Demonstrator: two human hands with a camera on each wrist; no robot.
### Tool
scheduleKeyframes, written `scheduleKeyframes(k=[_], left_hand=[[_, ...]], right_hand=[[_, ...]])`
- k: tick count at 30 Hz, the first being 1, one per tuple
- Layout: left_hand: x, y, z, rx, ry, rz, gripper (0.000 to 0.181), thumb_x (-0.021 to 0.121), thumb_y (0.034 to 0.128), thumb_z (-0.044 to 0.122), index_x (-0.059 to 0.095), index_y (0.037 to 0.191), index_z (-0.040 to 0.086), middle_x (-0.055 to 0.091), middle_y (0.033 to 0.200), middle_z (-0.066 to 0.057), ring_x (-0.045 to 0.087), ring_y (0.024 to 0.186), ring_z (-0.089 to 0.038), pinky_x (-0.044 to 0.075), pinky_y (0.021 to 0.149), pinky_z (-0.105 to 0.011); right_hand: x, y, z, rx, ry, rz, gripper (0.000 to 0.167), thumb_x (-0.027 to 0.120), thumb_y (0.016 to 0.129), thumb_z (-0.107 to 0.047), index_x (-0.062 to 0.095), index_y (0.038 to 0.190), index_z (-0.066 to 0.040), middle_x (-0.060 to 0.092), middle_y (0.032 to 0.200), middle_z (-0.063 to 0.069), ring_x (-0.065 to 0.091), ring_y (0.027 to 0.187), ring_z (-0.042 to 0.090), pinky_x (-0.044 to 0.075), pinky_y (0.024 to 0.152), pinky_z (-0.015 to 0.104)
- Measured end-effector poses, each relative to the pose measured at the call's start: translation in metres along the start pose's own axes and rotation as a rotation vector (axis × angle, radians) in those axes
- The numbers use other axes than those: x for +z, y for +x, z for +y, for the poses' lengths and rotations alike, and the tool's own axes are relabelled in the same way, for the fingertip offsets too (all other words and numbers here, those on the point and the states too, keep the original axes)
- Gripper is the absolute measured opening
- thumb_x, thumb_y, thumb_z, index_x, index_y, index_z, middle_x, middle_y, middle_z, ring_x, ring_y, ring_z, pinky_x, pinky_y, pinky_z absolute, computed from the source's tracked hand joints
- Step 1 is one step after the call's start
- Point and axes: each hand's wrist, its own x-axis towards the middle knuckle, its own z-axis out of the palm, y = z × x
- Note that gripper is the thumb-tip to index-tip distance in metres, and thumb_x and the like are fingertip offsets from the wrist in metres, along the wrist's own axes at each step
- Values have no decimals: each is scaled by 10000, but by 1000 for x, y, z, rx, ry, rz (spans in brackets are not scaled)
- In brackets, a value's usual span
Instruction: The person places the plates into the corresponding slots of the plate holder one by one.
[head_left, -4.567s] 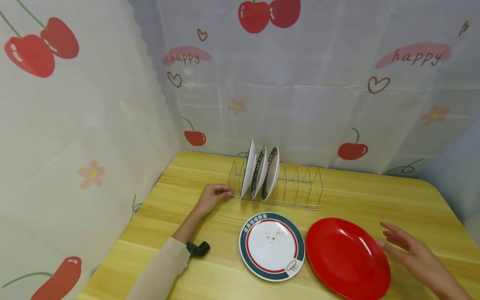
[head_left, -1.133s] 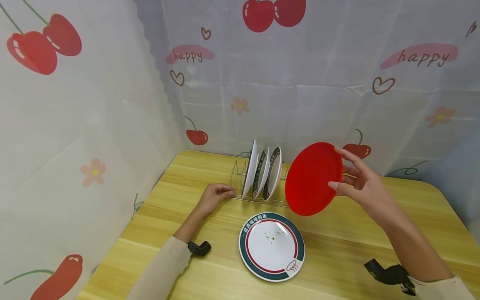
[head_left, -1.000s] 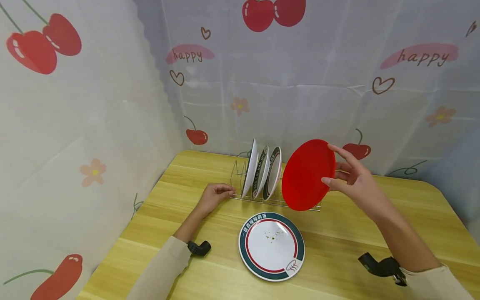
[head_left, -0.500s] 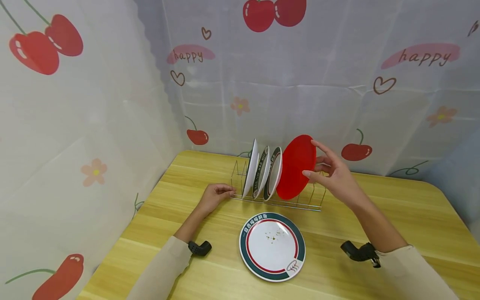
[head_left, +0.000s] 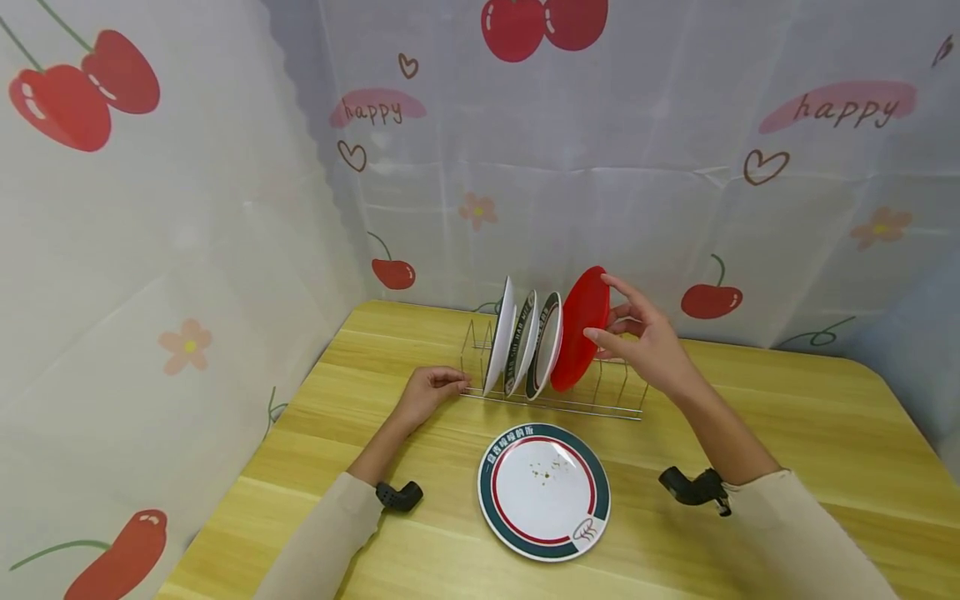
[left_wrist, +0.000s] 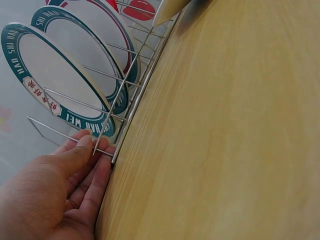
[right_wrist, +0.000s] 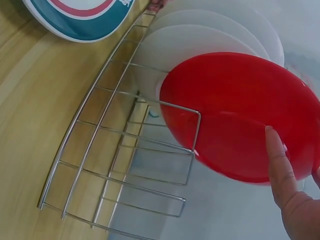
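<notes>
A wire dish rack [head_left: 600, 408] stands near the back of the table with three white plates [head_left: 543, 350] with green rims upright in its left part. My right hand [head_left: 645, 342] pinches the right edge of a red plate [head_left: 581, 333], which stands nearly upright in the rack just right of the white ones. In the right wrist view, the red plate [right_wrist: 235, 115] sits between the wires. My left hand [head_left: 427, 396] holds the rack's left end; in the left wrist view its thumb and fingers [left_wrist: 82, 155] pinch the end wires.
A white plate with a green rim [head_left: 543, 492] lies flat in front of the rack, with small green and brown specks on it. A patterned curtain [head_left: 600, 208] hangs behind the wooden table [head_left: 750, 467]. Each wrist wears a black device [head_left: 399, 497].
My right hand has lifted the red plate off the table, carried it left and back, and turned it upright into the rack. The left hand has stayed on the rack's end.
</notes>
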Motion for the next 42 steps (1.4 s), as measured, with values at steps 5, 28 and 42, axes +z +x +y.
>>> scheduleKeyframes(k=[5,28,42], left_hand=[[0,1,0,-20,0,-2,175,654,957,-50,717,1098,-133,718,1099,-269,721,1000,-369,604,855,-407],[1,11,-32,4,30,24,161,719,943,58,767,1067,-32,758,1060,-152,744,941,-201,607,811,-287],[-1,9,-31,-9,15,33,175,712,947,53,758,1081,-49,746,1080,-189,743,954,-234,609,821,-302]], right_hand=[[9,4,3,11,-14,-28,821,765,922,-128,319,1601,-244,550,1154,208,612,1000,380,631,667,370],[20,-22,24,95,-77,-25,779,742,951,-224,320,1600,-305,607,1190,193,625,1062,354,621,770,317],[20,-84,42,256,-3,-201,410,683,983,-141,606,1332,60,663,1194,276,685,989,395,627,775,425]])
